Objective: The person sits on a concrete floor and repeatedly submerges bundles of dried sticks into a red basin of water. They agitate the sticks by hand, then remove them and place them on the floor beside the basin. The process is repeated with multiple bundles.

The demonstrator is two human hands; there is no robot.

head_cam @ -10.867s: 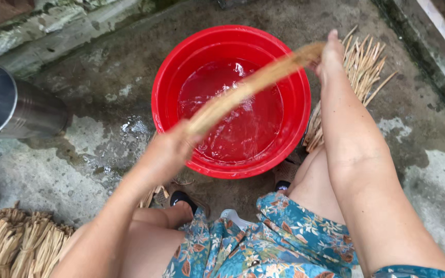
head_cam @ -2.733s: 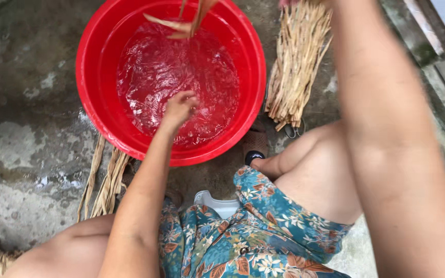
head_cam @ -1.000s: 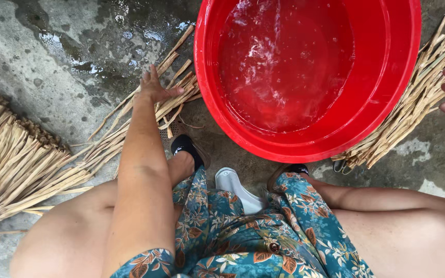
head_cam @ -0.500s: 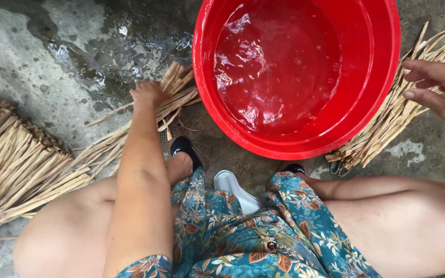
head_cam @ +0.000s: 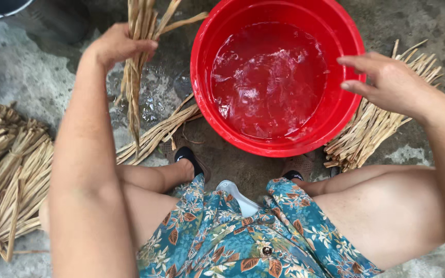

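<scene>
Up at the far left, the left hand (head_cam: 117,46) is clamped around a bundle of dry reed strips (head_cam: 136,67), fingers wrapped tight about its middle so that the flat, fibrous, straw-coloured strips hang down over wet concrete floor (head_cam: 37,77), just left of the red basin (head_cam: 346,110). That basin is round, smooth plastic, filled with rippling clear water, and its rim nearly touches the lifted bundle. The right hand (head_cam: 387,82) hovers over the basin's right edge, fingers apart and loosely curved, holding nothing. More strips lie flat: a pile on the right (head_cam: 372,128) tucked against the basin's outer wall, a few loose ones (head_cam: 155,134) by its near-left side, and tied sheaves (head_cam: 6,175) along the left edge. Open floor remains mainly between the sheaves and the basin.
</scene>
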